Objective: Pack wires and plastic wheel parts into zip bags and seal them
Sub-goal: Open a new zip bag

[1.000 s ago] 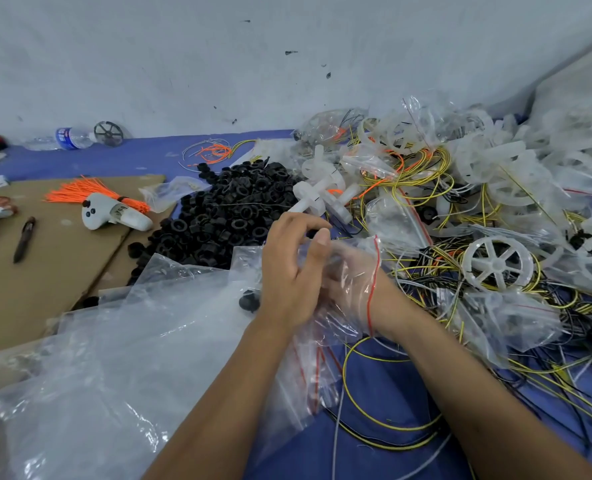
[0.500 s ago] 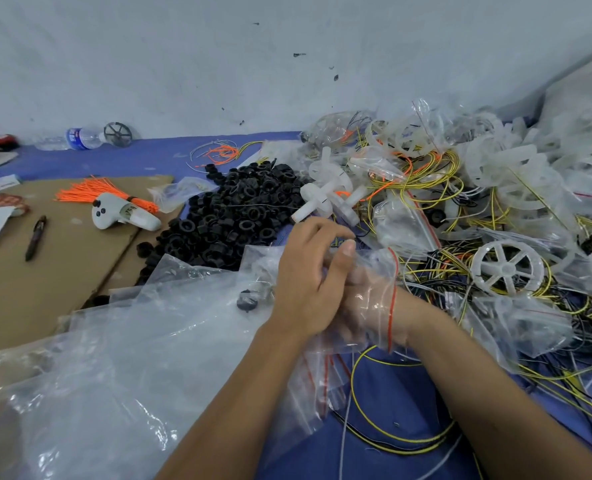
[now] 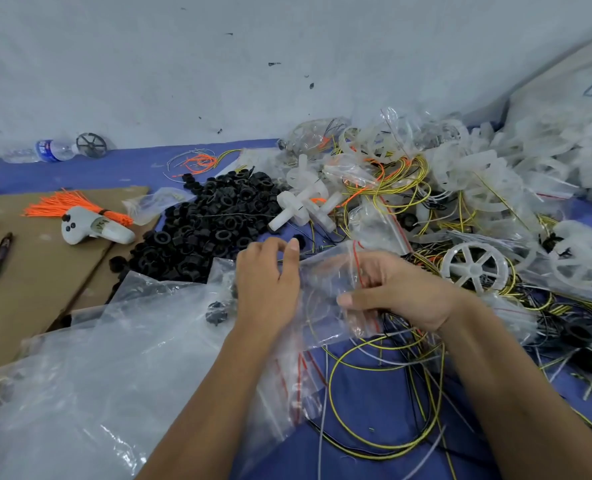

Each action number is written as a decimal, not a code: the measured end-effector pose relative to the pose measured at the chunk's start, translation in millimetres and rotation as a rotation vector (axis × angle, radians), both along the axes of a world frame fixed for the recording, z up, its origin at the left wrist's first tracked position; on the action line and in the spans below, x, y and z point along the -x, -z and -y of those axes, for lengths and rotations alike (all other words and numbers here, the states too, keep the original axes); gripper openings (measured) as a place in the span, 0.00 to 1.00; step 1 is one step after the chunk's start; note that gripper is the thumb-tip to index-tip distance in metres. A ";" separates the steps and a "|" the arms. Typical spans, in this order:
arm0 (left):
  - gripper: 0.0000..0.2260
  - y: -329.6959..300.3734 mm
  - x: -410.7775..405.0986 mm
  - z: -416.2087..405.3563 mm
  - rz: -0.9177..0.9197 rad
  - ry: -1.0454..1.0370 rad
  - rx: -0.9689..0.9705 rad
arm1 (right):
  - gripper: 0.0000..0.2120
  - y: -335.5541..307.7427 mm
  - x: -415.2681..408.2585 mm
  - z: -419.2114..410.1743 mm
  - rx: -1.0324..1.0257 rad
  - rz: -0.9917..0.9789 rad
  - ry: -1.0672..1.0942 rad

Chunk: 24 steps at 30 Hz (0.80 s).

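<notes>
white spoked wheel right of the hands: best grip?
Take the wheel by its rim, on the near-left arc, coming from above and from the left. It lies nearly flat on the wire tangle, spokes up; that arc looks bare. A grip on the far rim risks snagging bags and yellow wires.

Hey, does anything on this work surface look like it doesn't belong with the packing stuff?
Yes: a white handheld controller lies on the cardboard atop orange ties, and a water bottle lies tipped by the wall.
</notes>
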<state>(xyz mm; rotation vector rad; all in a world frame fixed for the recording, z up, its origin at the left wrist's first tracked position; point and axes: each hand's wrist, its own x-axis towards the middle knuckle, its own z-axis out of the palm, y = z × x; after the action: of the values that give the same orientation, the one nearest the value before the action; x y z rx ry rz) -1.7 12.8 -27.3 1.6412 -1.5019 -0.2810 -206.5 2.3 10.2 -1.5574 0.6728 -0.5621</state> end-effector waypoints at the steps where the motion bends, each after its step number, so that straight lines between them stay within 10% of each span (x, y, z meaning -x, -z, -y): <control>1: 0.19 0.4 0.7 -1.2 0.007 0.003 -0.001 | 0.16 0.6 1.1 0.8 0.021 -0.004 0.056; 6: 0.14 -3.4 5.4 -2.8 0.016 0.015 0.026 | 0.02 -8.1 0.9 8.4 0.363 -0.065 0.695; 13: 0.09 -22.3 27.3 9.7 0.135 0.064 -0.002 | 0.05 -33.5 -3.5 26.1 0.789 -0.238 1.005; 24: 0.06 -56.9 63.1 51.9 0.116 0.044 -0.127 | 0.21 -75.4 -32.6 116.8 0.959 -1.136 0.660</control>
<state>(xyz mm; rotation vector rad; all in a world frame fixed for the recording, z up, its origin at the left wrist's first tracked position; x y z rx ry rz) -64.8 -39.2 29.5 1.7521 -1.6371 -0.3157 -173.9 -114.4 85.6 -2.5625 2.0378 -0.4448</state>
